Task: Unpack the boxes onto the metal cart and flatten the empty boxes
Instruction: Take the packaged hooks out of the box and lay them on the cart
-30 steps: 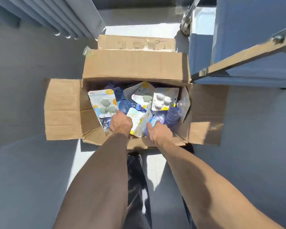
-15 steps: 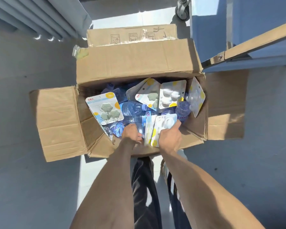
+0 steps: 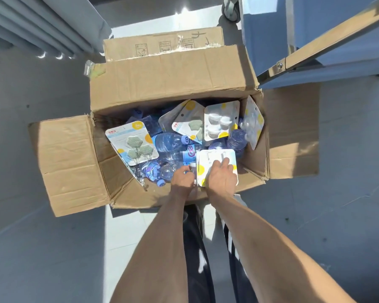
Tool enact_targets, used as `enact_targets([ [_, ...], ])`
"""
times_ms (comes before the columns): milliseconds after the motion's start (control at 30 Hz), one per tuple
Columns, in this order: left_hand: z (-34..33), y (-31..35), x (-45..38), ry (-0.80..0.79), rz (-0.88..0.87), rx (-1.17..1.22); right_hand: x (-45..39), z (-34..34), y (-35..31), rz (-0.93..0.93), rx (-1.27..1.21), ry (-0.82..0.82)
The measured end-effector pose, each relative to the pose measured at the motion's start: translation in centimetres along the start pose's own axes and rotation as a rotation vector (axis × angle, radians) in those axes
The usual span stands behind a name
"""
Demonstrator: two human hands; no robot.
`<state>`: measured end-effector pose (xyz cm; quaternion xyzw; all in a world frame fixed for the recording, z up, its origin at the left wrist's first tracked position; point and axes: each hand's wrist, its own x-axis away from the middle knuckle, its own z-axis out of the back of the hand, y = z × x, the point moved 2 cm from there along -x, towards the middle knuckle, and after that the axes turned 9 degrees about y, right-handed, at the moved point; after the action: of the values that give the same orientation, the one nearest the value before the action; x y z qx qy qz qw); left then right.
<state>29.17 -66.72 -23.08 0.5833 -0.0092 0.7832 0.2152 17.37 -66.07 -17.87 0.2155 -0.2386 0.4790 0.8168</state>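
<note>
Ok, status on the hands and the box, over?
Right hand grips white blister pack. Left hand beside it, grip unclear. Box open, full of bottles, packs. Nothing blocking.

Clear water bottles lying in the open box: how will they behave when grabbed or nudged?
The water bottles lie on their sides in a loose pile in the cardboard box, so they would probably roll or shift if nudged. They look full, so likely heavy for their size. The smooth clear plastic may be slippery and dent under a squeeze.
</note>
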Motion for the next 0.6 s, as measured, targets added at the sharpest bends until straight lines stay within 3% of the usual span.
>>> enact_targets([
  [200, 1.2, 1.9, 2.1, -0.002, 0.209, 0.004, -1.7, 1.4, 0.7, -0.051, -0.038, -0.071],
  [300, 0.7, 2.8, 2.1, 0.008, 0.222, 0.015, -2.3, 1.4, 0.7, -0.051, -0.023, -0.108],
  [467, 0.9, 4.8, 3.0, 0.073, 0.104, -0.080, -3.1, 1.2, 1.0, -0.146, -0.076, -0.177],
  [600, 2.8, 7.1, 3.8, 0.307, -0.153, -0.291, -2.5, 0.9, 0.5, -0.041, -0.145, -0.087],
])
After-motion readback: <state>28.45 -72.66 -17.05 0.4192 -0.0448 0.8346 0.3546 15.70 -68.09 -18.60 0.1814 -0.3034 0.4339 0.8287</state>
